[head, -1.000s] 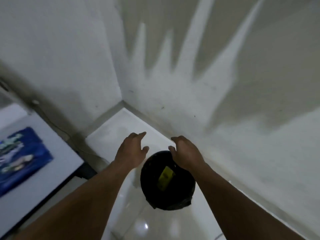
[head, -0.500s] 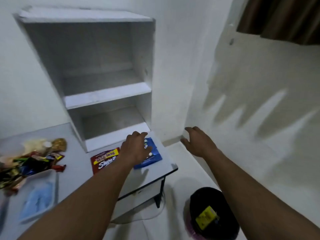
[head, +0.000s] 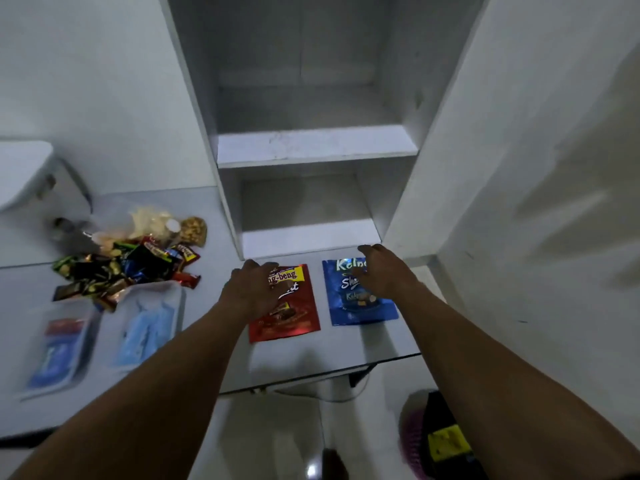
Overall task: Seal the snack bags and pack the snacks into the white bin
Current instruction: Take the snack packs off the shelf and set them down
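Two snack pouches lie flat on the white table (head: 298, 362), in front of the shelf unit. My left hand (head: 254, 289) hovers over the upper left of the red pouch (head: 294, 317), fingers spread, holding nothing. My right hand (head: 384, 271) is spread over the top of the blue pouch (head: 353, 306), and I cannot tell whether it touches. To the left sits a pile of small wrapped snacks (head: 128, 265). A white bin (head: 24, 174) shows at the far left edge.
A white open shelf unit (head: 315, 147) stands at the back of the table. Two clear bags with blue contents (head: 149, 327) lie front left. On the floor at lower right stands a black bin (head: 446, 441) with a yellow label. A wall rises on the right.
The view swung left from the floor bin to the table. Both hands came over the two pouches, my right hand moving from the air beside the table onto the blue pouch.
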{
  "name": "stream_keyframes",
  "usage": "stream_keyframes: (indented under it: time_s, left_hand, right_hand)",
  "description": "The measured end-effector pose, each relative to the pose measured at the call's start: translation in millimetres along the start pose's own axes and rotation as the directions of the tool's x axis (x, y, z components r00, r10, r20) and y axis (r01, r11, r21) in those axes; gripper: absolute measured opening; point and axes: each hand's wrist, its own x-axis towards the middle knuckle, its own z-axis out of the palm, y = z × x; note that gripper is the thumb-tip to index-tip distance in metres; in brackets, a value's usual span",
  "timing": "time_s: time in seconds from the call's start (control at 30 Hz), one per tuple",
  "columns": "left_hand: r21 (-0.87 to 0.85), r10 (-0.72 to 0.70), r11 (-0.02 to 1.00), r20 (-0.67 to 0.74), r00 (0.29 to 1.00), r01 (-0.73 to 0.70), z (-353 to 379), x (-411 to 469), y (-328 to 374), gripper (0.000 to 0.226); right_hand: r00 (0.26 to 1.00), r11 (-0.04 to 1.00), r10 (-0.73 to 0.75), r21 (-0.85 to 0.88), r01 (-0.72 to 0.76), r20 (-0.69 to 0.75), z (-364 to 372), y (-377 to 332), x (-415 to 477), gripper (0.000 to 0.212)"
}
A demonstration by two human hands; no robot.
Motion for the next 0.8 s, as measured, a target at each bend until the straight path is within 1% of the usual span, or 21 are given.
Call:
stream_keyframes:
  time_s: [0.1,0.17,0.27,0.3,0.33,0.4,0.43,0.5,0.57,0.63,0.7,0.8]
  left_hand:
    - [-0.013,-0.048,0.999,0.038,0.998,0.048,19.7,24.1,-4.1,0.067]
    - [-0.002,-0.074,0.997,0.040,0.996,0.075,33.7,40.0,-2.4,0.065]
    - [0.046,-0.128,0.991,0.035,0.991,0.126,52.5,61.8,1.2,0.070]
    - [0.064,-0.142,0.988,0.043,0.989,0.139,57.9,67.7,1.4,0.073]
    - [0.078,-0.158,0.985,0.052,0.986,0.153,62.6,72.5,1.2,0.077]
    - [0.101,-0.196,0.977,0.069,0.978,0.188,70.8,79.5,-0.2,0.083]
    - [0.114,-0.211,0.973,0.076,0.974,0.202,74.6,81.9,-1.2,0.087]
    - [0.126,-0.242,0.965,0.092,0.966,0.230,80.5,85.2,-2.5,0.095]
    - [0.087,-0.282,0.958,0.099,0.954,0.274,82.3,89.4,-4.1,0.101]
    - [0.062,-0.310,0.950,0.100,0.945,0.305,81.1,93.5,-5.2,0.105]
    - [0.063,-0.334,0.942,0.084,0.939,0.329,80.3,96.7,-6.5,0.109]
    - [0.010,-0.383,0.924,-0.014,0.924,0.383,78.1,99.6,-9.3,0.102]
  right_hand:
    - [0.998,1.000,0.004,0.001,-0.005,0.063,21.3,17.6,34.5,0.055]
    - [0.995,1.000,0.006,-0.006,-0.005,0.103,33.1,32.4,55.0,0.059]
    - [0.987,0.999,0.022,-0.043,-0.015,0.159,47.9,53.7,81.8,0.060]
    - [0.985,0.998,0.023,-0.067,-0.011,0.173,53.0,60.5,89.8,0.064]
    - [0.981,0.995,0.025,-0.096,-0.007,0.193,57.5,66.3,96.1,0.071]
    - [0.965,0.990,0.036,-0.143,0.002,0.261,67.5,76.0,104.6,0.093]
    - [0.956,0.989,0.037,-0.147,0.006,0.289,71.5,79.6,107.2,0.100]
    - [0.957,0.990,0.018,-0.137,0.023,0.289,75.2,85.4,112.1,0.107]
    - [0.966,0.993,-0.011,-0.114,0.042,0.260,73.6,89.4,116.8,0.112]
    - [0.967,0.992,-0.026,-0.112,0.056,0.255,70.8,91.1,120.2,0.114]
    - [0.967,0.989,-0.021,-0.138,0.058,0.253,69.6,90.6,123.4,0.112]
    - [0.970,0.986,-0.016,-0.159,0.056,0.242,67.5,88.7,128.0,0.101]
